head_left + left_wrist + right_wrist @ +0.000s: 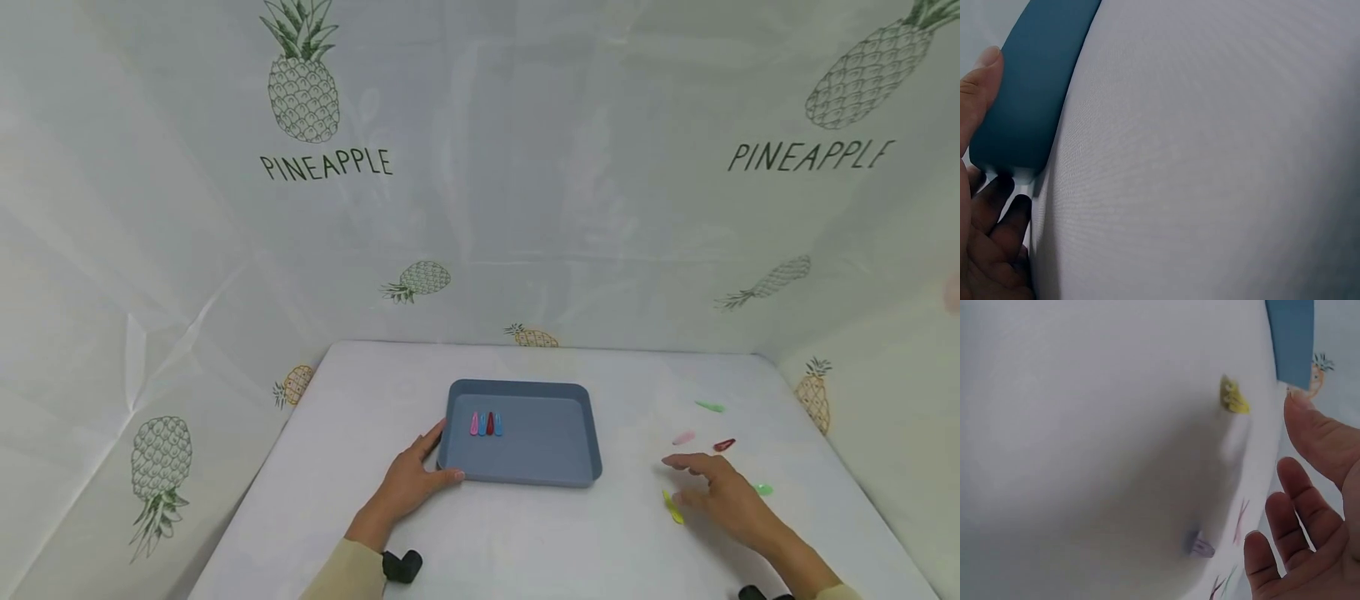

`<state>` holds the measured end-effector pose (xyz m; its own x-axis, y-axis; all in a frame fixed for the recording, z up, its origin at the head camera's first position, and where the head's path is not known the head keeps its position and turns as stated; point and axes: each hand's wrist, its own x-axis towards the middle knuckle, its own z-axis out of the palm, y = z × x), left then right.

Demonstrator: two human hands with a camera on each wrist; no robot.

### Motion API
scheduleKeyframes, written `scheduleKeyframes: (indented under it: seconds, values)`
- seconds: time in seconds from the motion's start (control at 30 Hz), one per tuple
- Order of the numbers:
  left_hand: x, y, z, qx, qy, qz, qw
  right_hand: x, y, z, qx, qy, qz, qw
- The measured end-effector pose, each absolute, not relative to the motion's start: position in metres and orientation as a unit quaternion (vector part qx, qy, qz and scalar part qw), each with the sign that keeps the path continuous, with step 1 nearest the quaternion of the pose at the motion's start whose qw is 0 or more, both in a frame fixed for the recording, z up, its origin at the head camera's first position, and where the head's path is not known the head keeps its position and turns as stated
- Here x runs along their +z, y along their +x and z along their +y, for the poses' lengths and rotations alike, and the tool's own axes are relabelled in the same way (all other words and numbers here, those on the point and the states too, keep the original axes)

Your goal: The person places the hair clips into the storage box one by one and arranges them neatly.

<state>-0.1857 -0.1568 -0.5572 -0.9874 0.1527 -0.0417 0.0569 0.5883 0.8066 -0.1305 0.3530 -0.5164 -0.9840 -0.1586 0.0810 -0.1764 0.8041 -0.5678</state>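
My left hand (405, 483) holds the blue-grey tray (525, 479) at its near left corner, thumb at the front rim and fingers along the left side. In the left wrist view the fingertips meet the tray's wall (1035, 81). Inside, several snap hair clips stand in a row: a pink one (474, 423), a dark red one (491, 423) and two blue ones. My right hand (723, 500) hovers over the table with its fingers spread and nothing between them. Beside its thumb lies a yellow hair clip (672, 507), also the yellow clip (1233, 397) in the right wrist view.
Beyond my right hand lie a pink clip (683, 437), a red clip (724, 445) and a green clip (710, 407). Another green clip (762, 489) shows just right of that hand. A purplish clip (1200, 545) appears in the right wrist view. Pineapple-printed sheeting (525, 208) encloses the white table.
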Motion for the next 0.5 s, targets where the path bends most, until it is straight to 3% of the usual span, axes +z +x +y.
scheduleKeyframes:
  seconds: [0.5]
  values:
    - [-0.556,-0.186,-0.155,0.45,0.059,0.889,0.054,-0.54,-0.141,0.348,0.209,0.104,-0.97,0.065]
